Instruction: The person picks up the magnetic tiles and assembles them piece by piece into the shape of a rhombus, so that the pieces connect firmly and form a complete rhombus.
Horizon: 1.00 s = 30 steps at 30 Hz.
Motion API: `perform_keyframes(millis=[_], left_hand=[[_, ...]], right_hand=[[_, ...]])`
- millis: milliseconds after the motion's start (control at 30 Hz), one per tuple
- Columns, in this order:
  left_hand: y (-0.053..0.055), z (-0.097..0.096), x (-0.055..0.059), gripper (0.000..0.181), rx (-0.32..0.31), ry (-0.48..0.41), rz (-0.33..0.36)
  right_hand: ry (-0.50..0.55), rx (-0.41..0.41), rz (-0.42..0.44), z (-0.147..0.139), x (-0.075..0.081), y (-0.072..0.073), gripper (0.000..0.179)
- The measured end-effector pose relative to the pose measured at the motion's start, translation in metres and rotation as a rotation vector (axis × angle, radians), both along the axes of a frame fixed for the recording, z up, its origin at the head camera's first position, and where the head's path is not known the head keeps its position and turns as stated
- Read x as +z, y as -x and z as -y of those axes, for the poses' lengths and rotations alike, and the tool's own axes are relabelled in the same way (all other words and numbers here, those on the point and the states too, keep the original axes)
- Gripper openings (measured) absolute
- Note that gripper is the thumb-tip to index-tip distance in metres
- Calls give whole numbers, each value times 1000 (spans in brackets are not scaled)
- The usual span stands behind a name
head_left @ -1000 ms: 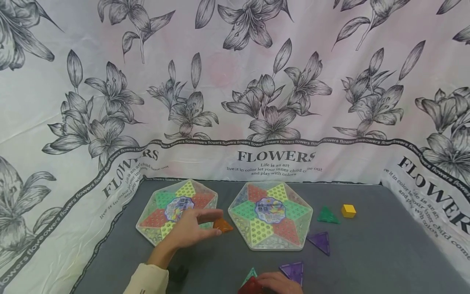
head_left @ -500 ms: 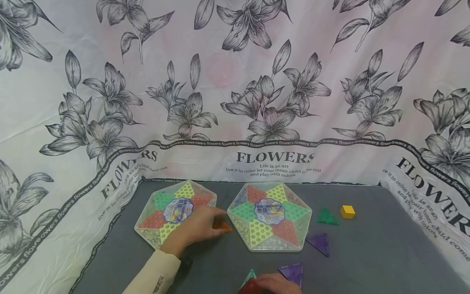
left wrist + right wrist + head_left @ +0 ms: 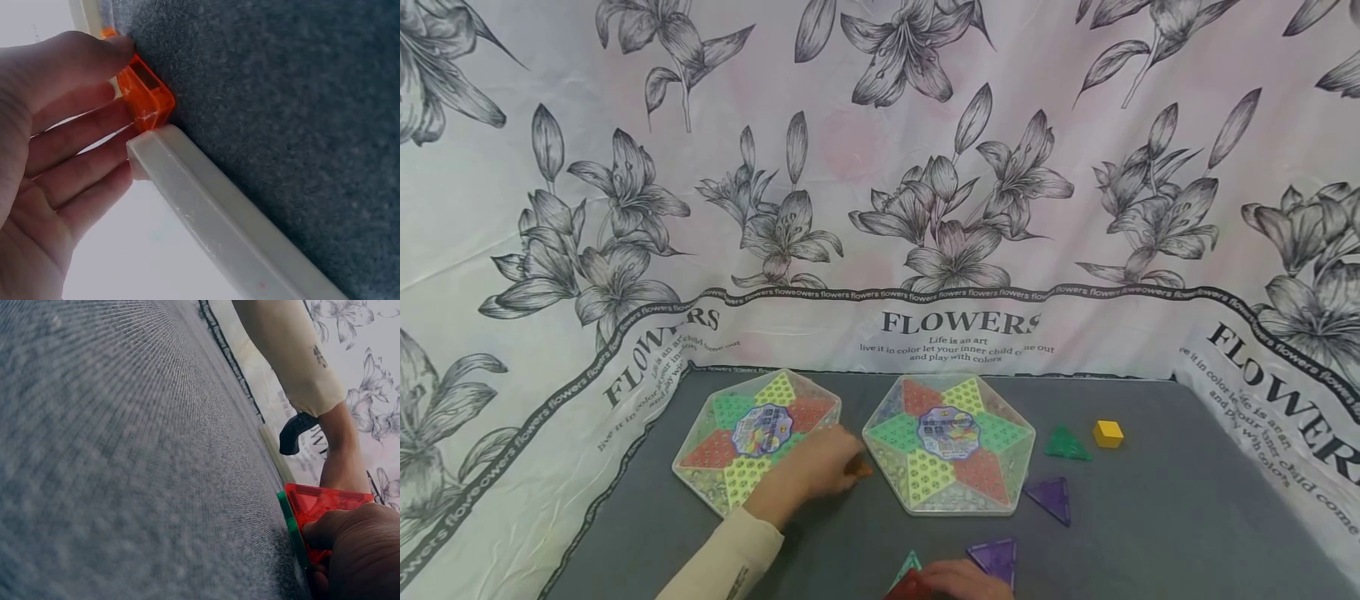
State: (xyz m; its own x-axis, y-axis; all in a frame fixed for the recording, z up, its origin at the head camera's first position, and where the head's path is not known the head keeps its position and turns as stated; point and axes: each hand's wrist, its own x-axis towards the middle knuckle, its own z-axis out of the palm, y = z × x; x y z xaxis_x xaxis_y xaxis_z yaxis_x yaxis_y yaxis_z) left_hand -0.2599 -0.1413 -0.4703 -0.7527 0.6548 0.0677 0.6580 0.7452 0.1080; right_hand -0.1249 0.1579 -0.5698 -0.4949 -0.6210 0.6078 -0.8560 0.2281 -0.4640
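My left hand [image 3: 820, 465] reaches between two hexagonal game boxes and pinches an orange translucent tile [image 3: 147, 97], thumb on one side and fingers on the other. In the head view only a corner of that tile shows past the fingertips. At the bottom edge of the head view, my right hand [image 3: 966, 579] holds a red translucent triangular tile [image 3: 328, 501] with the thumb lying across its face. Standing against the red tile is a green tile [image 3: 292, 528], seen edge-on in the right wrist view. The right hand's lower part is cut off in the head view.
The star-patterned game boxes are a left one [image 3: 688, 467] and a right one [image 3: 951, 502]. Right of them lie a green triangle [image 3: 1066, 443], a yellow cube [image 3: 1108, 433] and a purple triangle [image 3: 1054, 500]. Another purple triangle [image 3: 997, 557] sits beside the right hand.
My left hand has moved right and its thumb and fingers have closed on the orange tile, which was in fuller view before. The right hand has stayed in place with the red tile.
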Motion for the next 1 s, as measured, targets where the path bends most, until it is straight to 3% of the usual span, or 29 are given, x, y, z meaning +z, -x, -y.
perform_keyframes(millis=[167,367,667,900,967,1000], left_hand=[[-4,0,-2,22,-7,-17,-8],[-14,0,-3,18,-11,-64,37],[-54,-13,-2,18,-31,-66,38],[-73,-13,-12,22,-11,-135,-5],[-72,-7,-20,24,6,-170,-7],[-69,-3,-30,24,5,-188,-24]], right_hand=[[4,39,-47,1,-1,4,41],[51,-26,-11,6,-1,-2,39],[84,-65,62,7,-1,-8,38],[57,-44,0,6,-3,-2,41],[58,-36,-11,6,-3,-1,42],[58,-31,-13,6,-3,-1,42]])
